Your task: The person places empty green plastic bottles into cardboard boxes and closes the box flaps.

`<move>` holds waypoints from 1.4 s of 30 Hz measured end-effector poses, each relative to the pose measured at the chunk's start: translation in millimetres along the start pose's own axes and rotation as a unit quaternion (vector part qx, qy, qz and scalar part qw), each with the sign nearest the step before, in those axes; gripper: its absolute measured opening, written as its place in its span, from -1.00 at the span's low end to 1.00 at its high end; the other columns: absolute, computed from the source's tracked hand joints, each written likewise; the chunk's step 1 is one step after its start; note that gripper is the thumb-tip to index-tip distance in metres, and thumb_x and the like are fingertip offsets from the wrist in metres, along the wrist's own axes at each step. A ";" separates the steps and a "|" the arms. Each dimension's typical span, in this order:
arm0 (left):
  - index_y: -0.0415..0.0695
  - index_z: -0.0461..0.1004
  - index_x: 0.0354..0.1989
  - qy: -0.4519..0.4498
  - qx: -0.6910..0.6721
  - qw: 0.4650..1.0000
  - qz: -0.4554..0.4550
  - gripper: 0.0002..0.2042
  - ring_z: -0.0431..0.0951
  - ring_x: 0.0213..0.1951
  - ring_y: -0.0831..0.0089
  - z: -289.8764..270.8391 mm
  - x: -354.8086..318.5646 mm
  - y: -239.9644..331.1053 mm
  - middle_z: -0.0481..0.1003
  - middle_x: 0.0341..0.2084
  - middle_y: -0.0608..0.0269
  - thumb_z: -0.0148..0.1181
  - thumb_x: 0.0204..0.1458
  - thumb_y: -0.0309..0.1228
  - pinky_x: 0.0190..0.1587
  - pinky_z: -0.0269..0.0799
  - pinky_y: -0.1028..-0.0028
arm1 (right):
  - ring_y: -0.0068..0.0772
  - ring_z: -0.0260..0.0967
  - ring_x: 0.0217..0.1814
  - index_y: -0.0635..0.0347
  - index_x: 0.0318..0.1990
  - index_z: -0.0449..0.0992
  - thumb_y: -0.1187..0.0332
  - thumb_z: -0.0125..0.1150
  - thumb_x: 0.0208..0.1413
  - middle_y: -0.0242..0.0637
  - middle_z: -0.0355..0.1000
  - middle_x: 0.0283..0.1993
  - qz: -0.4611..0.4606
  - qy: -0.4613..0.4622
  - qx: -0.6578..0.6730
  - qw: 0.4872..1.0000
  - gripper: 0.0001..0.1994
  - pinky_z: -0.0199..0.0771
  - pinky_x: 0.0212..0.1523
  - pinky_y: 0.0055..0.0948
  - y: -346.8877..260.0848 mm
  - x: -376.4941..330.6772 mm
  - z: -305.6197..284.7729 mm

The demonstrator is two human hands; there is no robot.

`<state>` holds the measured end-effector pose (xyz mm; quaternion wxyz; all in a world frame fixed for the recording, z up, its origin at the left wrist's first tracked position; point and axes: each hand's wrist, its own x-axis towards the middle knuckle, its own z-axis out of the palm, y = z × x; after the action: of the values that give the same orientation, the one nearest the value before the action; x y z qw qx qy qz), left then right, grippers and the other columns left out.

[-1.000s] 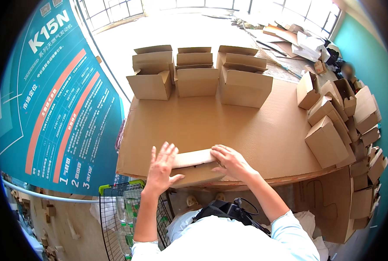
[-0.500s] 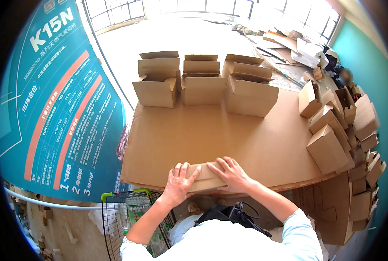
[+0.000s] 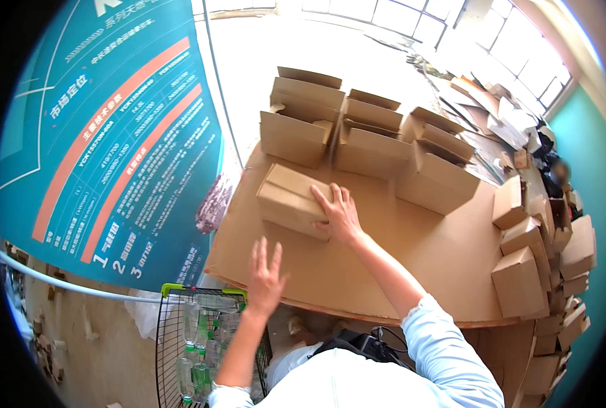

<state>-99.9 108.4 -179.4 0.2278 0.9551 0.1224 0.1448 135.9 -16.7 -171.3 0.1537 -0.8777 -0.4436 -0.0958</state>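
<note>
A closed brown cardboard box (image 3: 292,204) lies on the left part of the cardboard-topped table (image 3: 330,272). My right hand (image 3: 339,214) grips its right end, with fingers over the top and the thumb against the near side. My left hand (image 3: 267,280) is off the box, fingers spread and holding nothing, above the table's near left edge. Behind the box, several open-topped cardboard boxes (image 3: 296,136) stand in rows with their flaps up.
A black wire cart (image 3: 170,340) with green corners holds several plastic bottles at lower left. Behind it rises a teal printed banner (image 3: 112,163). More cardboard boxes (image 3: 520,279) crowd the table's right side, and flattened cardboard (image 3: 476,92) lies farther back.
The closed box has moved from the table's near edge to the left, farther in. My right hand went with it; my left hand has let go. The view has shifted and tilted.
</note>
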 end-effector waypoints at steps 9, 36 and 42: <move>-0.06 0.06 0.41 -0.053 -0.003 0.998 -0.028 -0.34 -0.13 0.42 -0.13 81.2 -75.9 -11.4 -0.09 0.42 -0.09 0.12 0.14 -0.19 0.40 -0.21 -0.07 | 0.20 -0.10 0.45 -0.35 0.42 0.05 0.09 0.49 -0.18 0.07 -0.07 0.44 0.038 -0.019 -0.043 0.998 -0.04 0.09 0.32 0.12 -1.7 130.0 52.9; -0.16 0.04 0.40 -0.055 0.126 0.990 -0.044 -0.42 -0.12 0.42 -0.10 133.0 -35.4 9.5 -0.05 0.40 -0.14 -0.02 0.21 -0.33 0.40 -0.25 -0.07 | 0.03 -0.22 0.56 0.09 0.39 0.12 0.38 0.30 -0.06 -0.03 -0.02 0.47 0.315 0.065 -0.113 0.940 -0.21 -0.31 0.48 0.14 149.1 -372.8 -161.6; -0.18 0.11 0.36 -0.107 0.091 0.990 -0.004 -0.42 -0.08 0.42 -0.06 170.0 -24.4 135.1 0.00 0.38 -0.15 0.06 0.15 -0.40 0.39 -0.24 -0.10 | -0.09 -0.15 0.54 0.12 0.42 0.01 0.38 0.38 -0.07 -0.14 0.02 0.46 0.435 0.131 -0.286 0.844 -0.12 -0.20 0.48 0.08 280.8 -488.3 -308.9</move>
<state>-43.4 -83.9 -266.4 0.1527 0.9813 0.1134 0.0295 65.9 -649.2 -83.2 -0.0214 -0.9651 0.0549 -0.2552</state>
